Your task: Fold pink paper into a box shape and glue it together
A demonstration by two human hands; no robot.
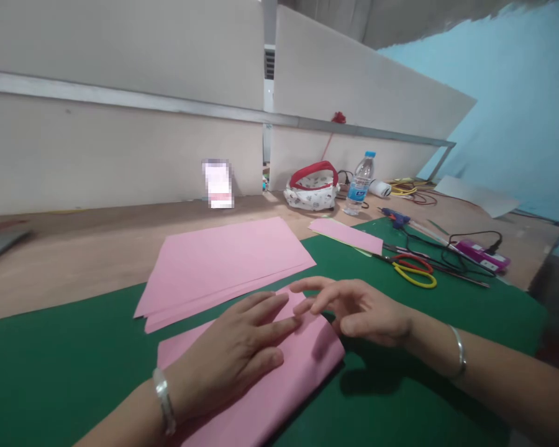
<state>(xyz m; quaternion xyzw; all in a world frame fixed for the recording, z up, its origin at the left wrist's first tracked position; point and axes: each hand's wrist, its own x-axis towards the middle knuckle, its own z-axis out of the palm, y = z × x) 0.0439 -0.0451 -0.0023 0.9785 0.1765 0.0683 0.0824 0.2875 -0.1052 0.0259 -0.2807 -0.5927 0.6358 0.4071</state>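
A pink sheet of paper (302, 379) lies on the green mat (428, 385), its right side bent over in a rounded fold. My left hand (242, 341) rests flat across it, fingers stretched toward the right. Over the paper's upper right corner is my right hand (358, 307), its fingers loosely curved and apart, the fingertips near those of my left hand. Whether the right fingertips touch the paper I cannot tell. Just beyond my hands sits a stack of pink paper sheets (228, 261).
Scissors (414, 271) with red and yellow handles lie right of a narrow pink paper strip (347, 234). Farther back are a blue glue gun (395, 216), a purple power strip (482, 256), a water bottle (359, 184) and a white pouch (312, 189). A panel (121, 149) stands behind.
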